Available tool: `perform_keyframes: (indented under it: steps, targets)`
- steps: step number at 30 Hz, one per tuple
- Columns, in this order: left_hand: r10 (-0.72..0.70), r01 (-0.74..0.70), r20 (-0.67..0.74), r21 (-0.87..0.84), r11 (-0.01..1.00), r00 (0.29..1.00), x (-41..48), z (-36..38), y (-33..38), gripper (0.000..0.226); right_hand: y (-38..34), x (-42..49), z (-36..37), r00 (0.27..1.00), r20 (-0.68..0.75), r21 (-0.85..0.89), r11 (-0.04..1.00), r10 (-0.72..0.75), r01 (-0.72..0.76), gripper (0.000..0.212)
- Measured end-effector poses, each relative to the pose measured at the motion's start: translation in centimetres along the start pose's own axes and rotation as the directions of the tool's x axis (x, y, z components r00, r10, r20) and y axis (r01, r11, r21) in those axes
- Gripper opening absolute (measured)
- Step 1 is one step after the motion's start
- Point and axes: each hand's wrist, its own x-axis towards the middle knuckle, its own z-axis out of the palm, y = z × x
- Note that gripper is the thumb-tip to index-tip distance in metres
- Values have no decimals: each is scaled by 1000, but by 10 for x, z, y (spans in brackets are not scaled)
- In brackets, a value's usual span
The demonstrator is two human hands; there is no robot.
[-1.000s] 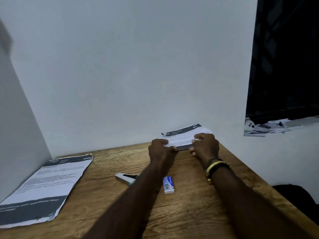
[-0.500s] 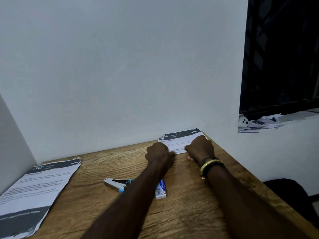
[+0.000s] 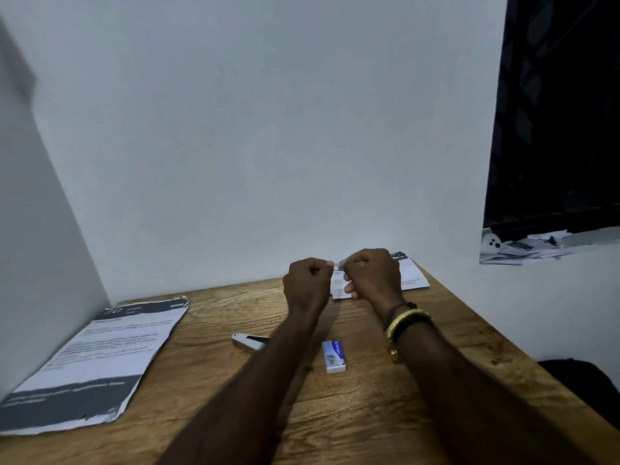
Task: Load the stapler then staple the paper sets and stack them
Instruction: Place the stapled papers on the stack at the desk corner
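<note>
My left hand (image 3: 307,285) and my right hand (image 3: 370,275) hover as loose fists over the back of the wooden table (image 3: 369,414), fingertips almost meeting. Nothing shows in either hand; anything tiny between the fingertips is too small to see. Behind and under them a printed paper set (image 3: 414,280) lies flat at the table's back right corner, partly hidden by my right hand. A silver stapler (image 3: 248,342) rests mid-table, its right end covered by my left forearm. A small blue and white staple box (image 3: 333,356) lies between my forearms.
A larger stack of printed sheets (image 3: 94,360) with torn edges lies at the table's left, against the side wall. White walls close the back and left. A dark window with loose papers on its sill (image 3: 523,248) is at the right; a dark object (image 3: 577,380) sits beyond the right edge.
Both hands have let go of the paper set, which now lies flat at the back right corner, and have risen above it as fists.
</note>
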Motion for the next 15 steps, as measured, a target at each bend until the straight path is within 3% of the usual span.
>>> perform_keyframes:
  steps: [6, 15]
  targets:
    - [-33, 23, -79, -131, 991, 996, -4, -58, -9, 26, -34, -32, 46, 994, 89, 77, 996, -56, 49, 17]
    - [-92, 79, -198, -74, 994, 976, -9, -161, -40, 13, -68, -82, 135, 964, 246, 23, 995, -97, 95, 18]
